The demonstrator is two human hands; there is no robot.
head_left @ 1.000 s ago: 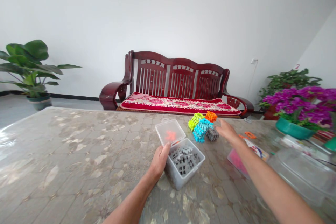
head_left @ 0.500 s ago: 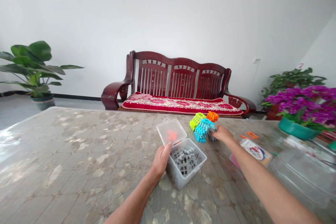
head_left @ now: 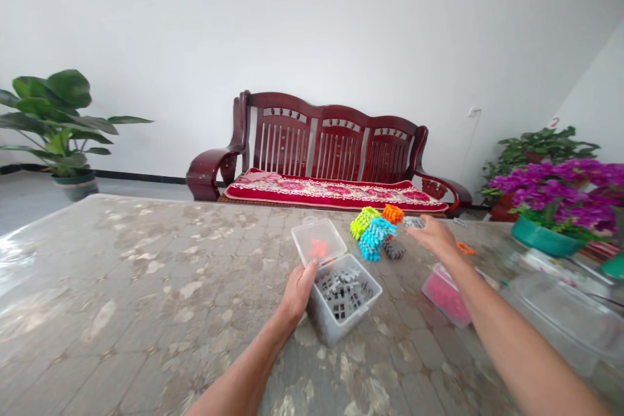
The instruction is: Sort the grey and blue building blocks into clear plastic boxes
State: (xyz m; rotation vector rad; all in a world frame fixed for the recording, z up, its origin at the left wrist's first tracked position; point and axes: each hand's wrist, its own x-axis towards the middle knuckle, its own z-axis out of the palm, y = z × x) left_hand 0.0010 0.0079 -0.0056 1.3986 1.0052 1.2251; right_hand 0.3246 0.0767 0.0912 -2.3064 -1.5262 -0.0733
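Observation:
My left hand is closed on the rim of a clear plastic box, near its hinge. Grey interlocking building pieces lie loose inside it. The box's lid is swung back, with something orange showing on or through it. At the far side, my right hand pinches a few grey pieces, partly hidden by its fingers. To its left stand joined stacks of building pieces: a blue one, a yellow-green one and an orange one. A dark grey stack lies beside the blue.
Under my right forearm is a box of pink pieces. Orange pieces lie farther back. A large clear container and a teal pot of purple flowers occupy the right side. A wooden bench stands behind the table.
My right hand has moved right and back from the dark grey stack, with grey pieces now at its fingertips. The pink box shows more fully. My left hand stays on the clear box.

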